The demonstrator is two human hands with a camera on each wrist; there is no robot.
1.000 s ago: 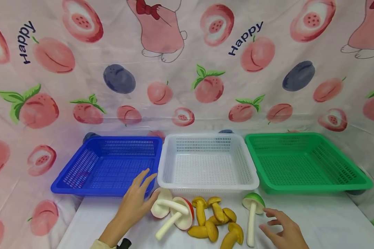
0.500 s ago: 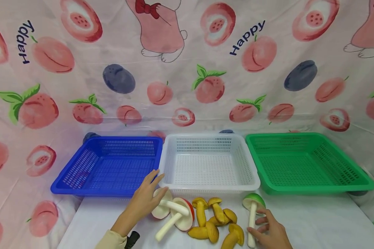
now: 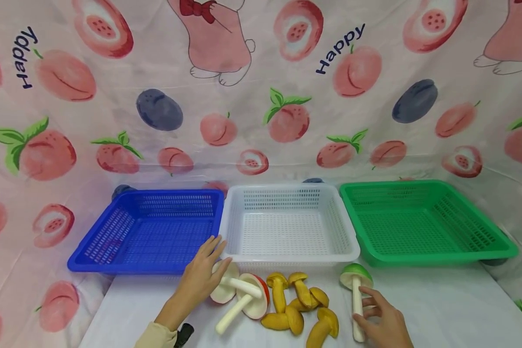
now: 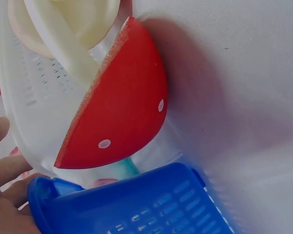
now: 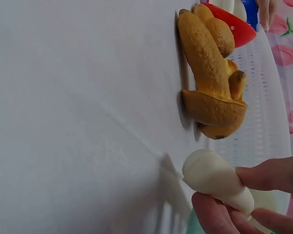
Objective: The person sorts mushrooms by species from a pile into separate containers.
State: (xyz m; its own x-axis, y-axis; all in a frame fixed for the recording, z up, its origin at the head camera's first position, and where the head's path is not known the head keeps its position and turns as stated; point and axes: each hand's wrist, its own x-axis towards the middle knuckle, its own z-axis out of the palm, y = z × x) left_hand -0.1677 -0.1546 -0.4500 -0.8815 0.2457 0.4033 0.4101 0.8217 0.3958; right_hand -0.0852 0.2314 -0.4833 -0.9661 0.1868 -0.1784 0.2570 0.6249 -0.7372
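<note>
My right hand holds the white stem of a green-capped toy mushroom between thumb and fingers. In the right wrist view the stem's rounded end sticks out past the fingertips. My left hand reaches over the blue basket's near right corner, fingers extended and holding nothing. Just under it lie two white-stemmed mushrooms, one with a pale underside partly covered by the hand, the other with a red cap. In the left wrist view a red cap with white dots stands apart from the fingers.
Several yellow-brown mushrooms lie grouped between the hands on the white-covered table. Behind them stand a blue basket, a white basket and a green basket side by side. A fruit-print cloth hangs behind.
My right hand has moved left and taken hold of the green-capped mushroom's stem, which has shifted slightly right. My left hand has moved a little right, over the pale mushroom.
</note>
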